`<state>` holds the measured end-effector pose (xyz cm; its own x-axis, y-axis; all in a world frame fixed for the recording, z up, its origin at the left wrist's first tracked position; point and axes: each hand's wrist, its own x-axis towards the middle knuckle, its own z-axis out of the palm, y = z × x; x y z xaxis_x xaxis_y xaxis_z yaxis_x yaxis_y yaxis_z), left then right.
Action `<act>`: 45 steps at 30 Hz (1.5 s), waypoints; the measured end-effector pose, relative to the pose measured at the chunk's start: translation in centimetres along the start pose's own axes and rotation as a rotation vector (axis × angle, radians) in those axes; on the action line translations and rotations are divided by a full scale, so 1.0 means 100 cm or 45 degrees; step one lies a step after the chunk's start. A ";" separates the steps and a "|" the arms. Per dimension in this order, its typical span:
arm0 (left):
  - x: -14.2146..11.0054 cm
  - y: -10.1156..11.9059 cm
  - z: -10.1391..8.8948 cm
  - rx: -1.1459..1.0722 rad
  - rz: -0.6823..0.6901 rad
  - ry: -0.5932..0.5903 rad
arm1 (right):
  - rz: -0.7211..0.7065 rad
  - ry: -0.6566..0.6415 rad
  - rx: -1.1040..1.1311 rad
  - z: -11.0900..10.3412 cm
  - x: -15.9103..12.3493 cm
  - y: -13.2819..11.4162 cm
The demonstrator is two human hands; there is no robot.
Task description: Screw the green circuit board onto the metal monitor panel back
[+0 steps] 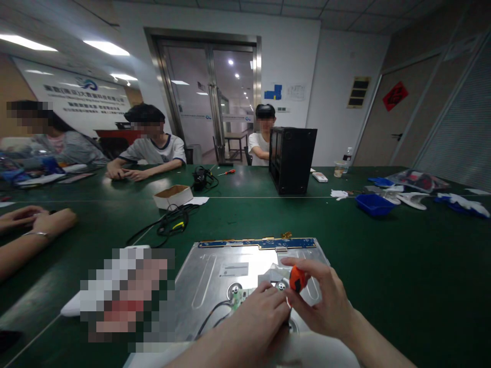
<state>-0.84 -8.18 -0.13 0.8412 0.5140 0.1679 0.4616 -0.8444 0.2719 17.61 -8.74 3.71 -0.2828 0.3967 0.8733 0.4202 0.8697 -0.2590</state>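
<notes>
An orange and black screwdriver (297, 278) stands roughly upright in my right hand (330, 301), its handle between thumb and fingers. Close by on the left, my left hand (261, 312) has curled fingers near the screwdriver's lower end; what they pinch, if anything, is hidden. Beneath both hands lies a silver metal display panel (207, 276), back side up. A narrow blue circuit board (257, 244) runs along its far edge. A small green circuit board (240, 297) with black cables sits on the panel, partly covered by my left hand. The screwdriver's tip is out of sight.
Black cables (169, 225) and an open cardboard box (173, 196) lie ahead left. A black computer case (293, 161) stands ahead. At right is a blue tray (375, 204) among scraps. Another screwdriver (229, 172) lies farther off. Several people sit around the green table (402, 276).
</notes>
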 end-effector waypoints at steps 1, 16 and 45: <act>0.000 0.000 0.000 -0.001 0.002 -0.002 | -0.013 0.003 0.000 0.000 0.000 0.000; 0.000 0.000 0.001 -0.027 -0.013 -0.010 | -0.029 0.062 0.006 -0.004 0.003 -0.002; 0.001 0.001 0.004 -0.044 0.009 0.042 | -0.142 -0.056 0.099 -0.008 0.007 -0.005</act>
<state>-0.61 -8.27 -0.45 0.8345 0.5129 0.2011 0.4449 -0.8427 0.3033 17.88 -9.09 4.80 -0.3621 0.3072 0.8801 0.3161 0.9286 -0.1941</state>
